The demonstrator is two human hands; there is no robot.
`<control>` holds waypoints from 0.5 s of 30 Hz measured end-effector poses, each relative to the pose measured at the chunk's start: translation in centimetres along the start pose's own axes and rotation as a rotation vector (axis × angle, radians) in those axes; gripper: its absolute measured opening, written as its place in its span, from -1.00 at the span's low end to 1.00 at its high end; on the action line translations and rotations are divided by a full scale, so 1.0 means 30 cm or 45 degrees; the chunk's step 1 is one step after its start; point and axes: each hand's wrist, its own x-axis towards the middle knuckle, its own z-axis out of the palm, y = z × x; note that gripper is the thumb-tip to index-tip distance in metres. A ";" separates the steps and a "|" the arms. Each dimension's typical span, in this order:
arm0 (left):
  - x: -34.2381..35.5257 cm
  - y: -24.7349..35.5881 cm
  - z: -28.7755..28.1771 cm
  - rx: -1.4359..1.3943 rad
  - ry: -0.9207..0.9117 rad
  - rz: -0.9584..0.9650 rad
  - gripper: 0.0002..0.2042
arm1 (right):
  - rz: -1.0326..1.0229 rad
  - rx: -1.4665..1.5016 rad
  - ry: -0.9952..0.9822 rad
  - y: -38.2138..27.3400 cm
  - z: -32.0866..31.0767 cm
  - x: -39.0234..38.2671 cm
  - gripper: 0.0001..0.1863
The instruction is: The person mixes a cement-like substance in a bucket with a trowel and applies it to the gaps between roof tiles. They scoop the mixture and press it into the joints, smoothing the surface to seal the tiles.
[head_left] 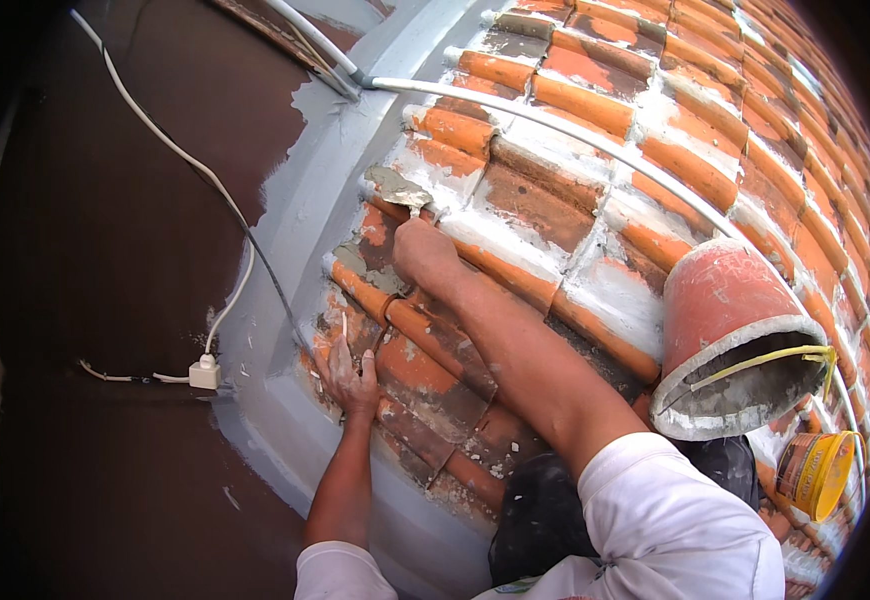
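the right hand, near the frame's centre, is wrapped around a trowel, whose blade lies just above the fist, pointing up and left toward the grey coated strip at the tile edge. the left hand, lower left of centre, is farther from the blade, fingers spread against the roof tiles, gripping nothing visible. room rightward runs between the pale pipe above and the tipped bucket at right.

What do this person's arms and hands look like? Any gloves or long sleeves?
No long sleeves: the left sleeve and right sleeve are short and white. The left hand and right hand are ungloved, and neither wrist shows a watch.
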 end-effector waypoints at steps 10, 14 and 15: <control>0.001 0.008 -0.003 0.050 -0.027 -0.016 -0.34 | 0.123 0.311 -0.081 -0.052 -0.269 -0.550 -0.62; 0.001 0.014 -0.007 0.058 -0.029 0.006 -0.33 | 0.012 0.491 -0.142 -0.107 -0.444 -0.781 -0.63; -0.001 0.013 -0.009 0.052 -0.027 0.009 -0.32 | -0.041 0.494 -0.140 -0.101 -0.495 -0.844 -0.62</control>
